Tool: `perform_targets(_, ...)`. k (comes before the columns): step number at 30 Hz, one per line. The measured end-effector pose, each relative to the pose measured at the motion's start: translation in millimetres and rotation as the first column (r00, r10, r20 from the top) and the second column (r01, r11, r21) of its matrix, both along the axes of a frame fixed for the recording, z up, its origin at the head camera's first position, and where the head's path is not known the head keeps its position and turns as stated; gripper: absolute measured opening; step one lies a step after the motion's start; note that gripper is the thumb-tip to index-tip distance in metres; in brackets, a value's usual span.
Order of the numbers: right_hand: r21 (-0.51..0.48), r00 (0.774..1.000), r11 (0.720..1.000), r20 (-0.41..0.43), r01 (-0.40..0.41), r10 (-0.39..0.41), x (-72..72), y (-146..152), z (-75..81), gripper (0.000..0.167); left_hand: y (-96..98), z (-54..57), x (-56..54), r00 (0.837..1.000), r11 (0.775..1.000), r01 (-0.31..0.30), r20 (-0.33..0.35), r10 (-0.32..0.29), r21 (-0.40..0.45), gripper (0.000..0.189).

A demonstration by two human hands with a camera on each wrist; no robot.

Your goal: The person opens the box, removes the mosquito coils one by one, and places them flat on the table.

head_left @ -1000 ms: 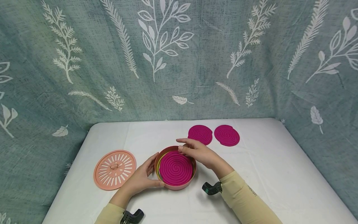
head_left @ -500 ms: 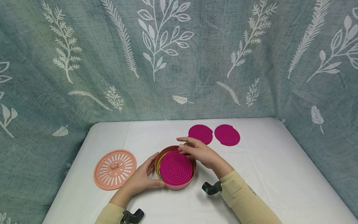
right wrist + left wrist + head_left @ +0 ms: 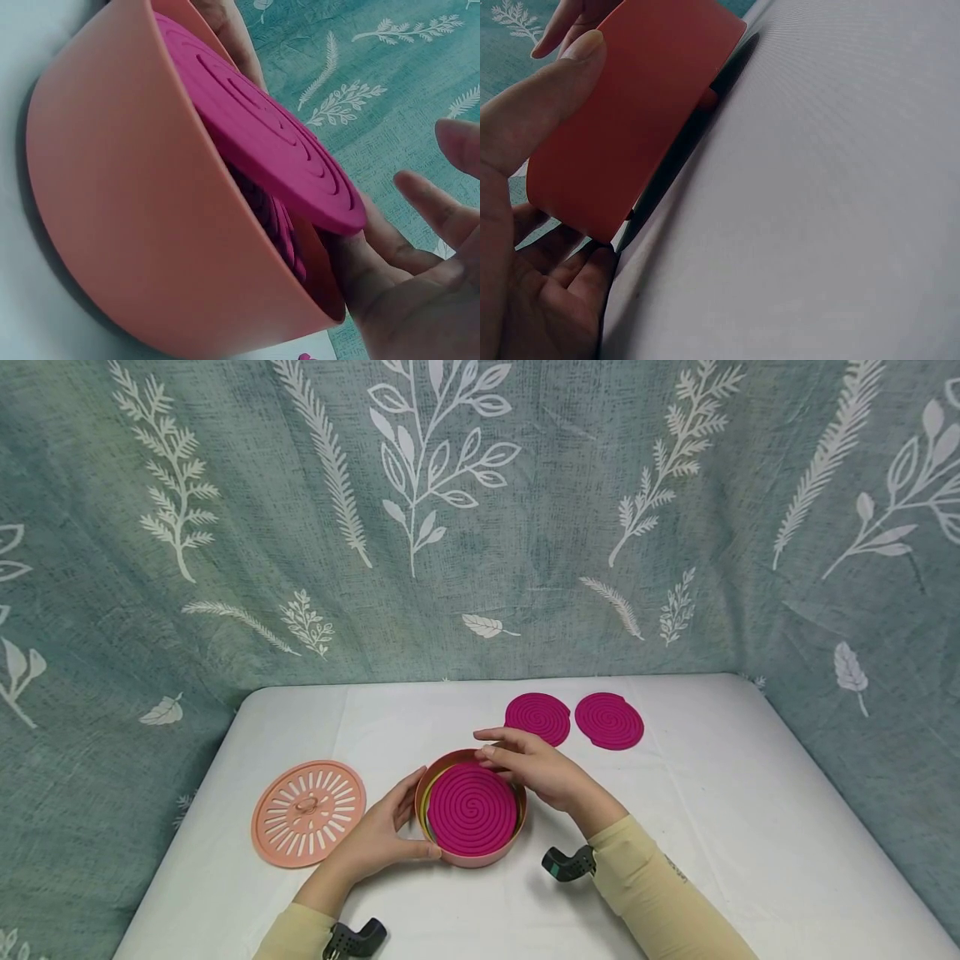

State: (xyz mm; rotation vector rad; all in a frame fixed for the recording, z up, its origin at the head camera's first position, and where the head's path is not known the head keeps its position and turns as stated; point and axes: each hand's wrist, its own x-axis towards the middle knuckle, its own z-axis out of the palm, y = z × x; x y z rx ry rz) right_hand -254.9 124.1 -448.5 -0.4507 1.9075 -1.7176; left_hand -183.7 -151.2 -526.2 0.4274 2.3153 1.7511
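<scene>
Magenta disc (image 3: 472,814): lies in the mouth of the pink bowl (image 3: 476,862); round, so no long axis, but it tilts, its raised edge at about 1 o'clock as the head view sees it.
Right hand (image 3: 536,768): nearer to that raised edge, the disc's middle toward its 8 o'clock; fingers touch the edge, others stand apart; I cannot tell whether it pinches.
Left hand (image 3: 382,839): grips the bowl's 9 o'clock side, thumb along the wall.
Slotted lid (image 3: 306,822): on the table (image 3: 690,843), 9 o'clock from the bowl.
Two more discs (image 3: 610,722): flat, toward 1 and 2 o'clock.
Head view only: a yellow edge (image 3: 423,810) inside the bowl, left of the disc.
Right wrist only: the tilt clearly, and a ribbed piece (image 3: 274,217) beneath.
Left wrist only: a small nub (image 3: 707,99) at the bowl's base.
</scene>
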Motion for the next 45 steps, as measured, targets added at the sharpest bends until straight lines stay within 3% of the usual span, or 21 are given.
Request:
perform_targets(12, -0.025, 0.997, 1.0, 0.08, 0.015, -0.013, -0.2, 3, -2.3, 0.049, -0.8, -1.1, -0.5, 1.0, 1.0, 0.003, 0.006, -0.003, 0.017, 0.119)
perform_targets(18, -0.07, 0.994, 0.997, 0.103, -0.014, 0.021, -0.4, 5, -3.9, 0.051, -1.5, -1.2, -1.0, 1.0, 1.0, 0.008, 0.011, -0.008, 0.026, 0.119)
perform_targets(26, -0.043, 0.993, 0.997, 0.097, -0.07, 0.074, -2.2, 7, -9.1, 0.058, -2.1, -1.4, -1.4, 1.0, 1.0, 0.01, 0.02, -0.011, 0.024, 0.121)
perform_targets(45, 0.003, 0.988, 0.991, 0.078, -0.137, 0.137, -1.5, 11, -11.2, 0.052, -0.7, -0.6, -0.7, 1.0, 1.0, 0.001, 0.03, -0.002, 0.007, 0.121)
